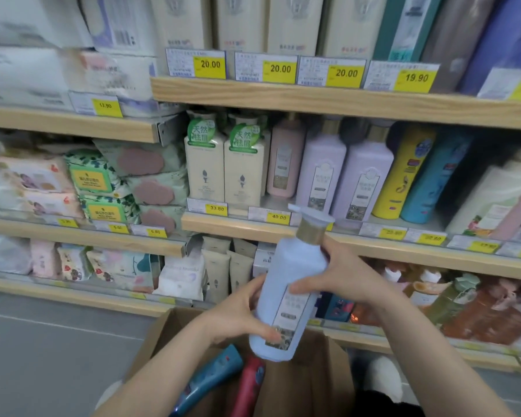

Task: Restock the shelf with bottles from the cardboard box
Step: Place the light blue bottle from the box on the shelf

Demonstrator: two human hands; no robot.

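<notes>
Wooden store shelves (328, 99) packed with shampoo bottles and wipe packs rise beyond the grip. Below it gapes the cardboard box (307, 383), holding a teal bottle (211, 377) and a red bottle (250, 386). Above the box, tilted slightly, the lavender pump bottle (289, 293) is clasped by both hands: left hand (241, 314) curled round its base, right hand (343, 275) wrapping its upper body.
</notes>
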